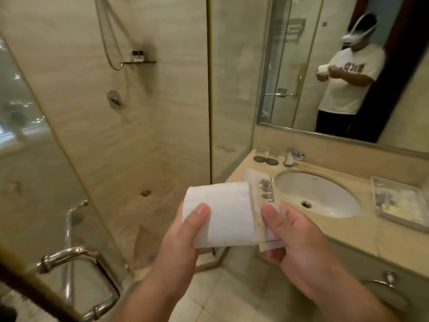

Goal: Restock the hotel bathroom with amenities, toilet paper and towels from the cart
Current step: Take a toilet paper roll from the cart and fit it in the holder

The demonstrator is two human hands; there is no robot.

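Note:
A white toilet paper roll lies on its side in front of me, above the floor. My left hand grips its left end, thumb on top. My right hand pinches a beige paper wrapper with dark printed lettering, which sits at the roll's right end. The wrapper's lower edge sticks out under my right thumb. Part of the roll's underside is hidden by my fingers.
A beige stone counter with an oval white sink and a tap stands to the right. A clear amenity tray sits at its right end. A glass shower enclosure is ahead, its chrome door handle lower left.

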